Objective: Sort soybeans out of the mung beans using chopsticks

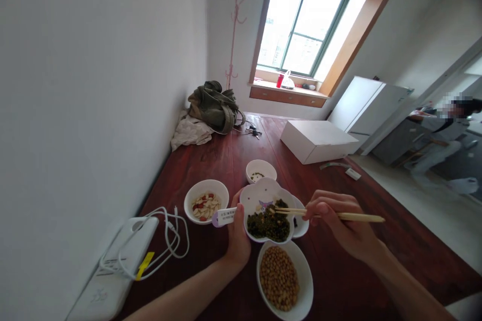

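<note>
Nearest is a white oval bowl of cooked soybeans, just below the plate on the dark red wooden table. The left hand grips the left edge of a white flower-shaped plate, and a small paper tag sticks out beside this hand. The right hand is closed narrow around wooden chopsticks. Their long axis lies almost level, and the tips reach left into the chopped dark greens on the plate, so the right hand comes from the right side. A white dish is partly under the plate. To the left, near the plate, is a bowl of pale slices and red pieces. Farther is a small white bowl, and the table has open room to the right.
</note>
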{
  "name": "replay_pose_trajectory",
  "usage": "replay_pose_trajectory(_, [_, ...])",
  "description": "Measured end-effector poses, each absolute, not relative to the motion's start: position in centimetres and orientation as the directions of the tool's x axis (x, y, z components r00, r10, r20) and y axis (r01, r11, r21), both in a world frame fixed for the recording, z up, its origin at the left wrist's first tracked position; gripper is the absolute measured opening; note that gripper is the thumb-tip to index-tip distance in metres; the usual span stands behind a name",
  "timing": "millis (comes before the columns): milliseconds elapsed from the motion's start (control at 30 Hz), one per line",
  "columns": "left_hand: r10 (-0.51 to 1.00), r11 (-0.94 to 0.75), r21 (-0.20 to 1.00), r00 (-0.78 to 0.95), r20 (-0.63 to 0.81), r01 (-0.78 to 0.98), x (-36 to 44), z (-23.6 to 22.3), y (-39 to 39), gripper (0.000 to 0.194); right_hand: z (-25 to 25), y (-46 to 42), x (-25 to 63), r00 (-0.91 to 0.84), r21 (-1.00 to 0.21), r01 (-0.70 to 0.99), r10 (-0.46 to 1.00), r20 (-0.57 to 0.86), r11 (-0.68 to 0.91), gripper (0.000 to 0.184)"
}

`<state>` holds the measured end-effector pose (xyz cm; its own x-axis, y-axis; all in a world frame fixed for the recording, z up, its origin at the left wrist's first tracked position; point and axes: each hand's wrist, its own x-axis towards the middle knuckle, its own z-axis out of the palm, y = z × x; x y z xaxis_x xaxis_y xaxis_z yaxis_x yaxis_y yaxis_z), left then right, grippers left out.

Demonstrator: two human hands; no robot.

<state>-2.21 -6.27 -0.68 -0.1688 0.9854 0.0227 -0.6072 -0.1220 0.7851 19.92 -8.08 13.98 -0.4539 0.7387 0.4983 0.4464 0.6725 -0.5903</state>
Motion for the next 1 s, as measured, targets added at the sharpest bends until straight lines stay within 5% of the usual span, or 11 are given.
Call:
replay_pose_trajectory(533, [0.993,-0.045,0.748,-0.112,-0.04,-0.662,-2.0,-0.1,-7.0,0.067,15.0,-2.9,19.1,-0.652,-0.772,0.203,0.671,0.352,0.602,0.058])
replay_pose_trajectory(733, [0.993,-0.037,0.766,-0.111,-0.045,-0.642,-2.2,0.1,-7.3,0.066,13.1,-2.3,20.3,-0.736,-0.853,0.204,0.65,0.191,0.481,0.056])
replay_pose_trajectory(1000, [0.996,-0.047,0.736,-0.092,-0.021,-0.675,-2.3,0.4,-7.3,0.063,13.5,-1.8,20.7,-0.732,-0.874,0.205,0.662,0.161,0.44,0.054])
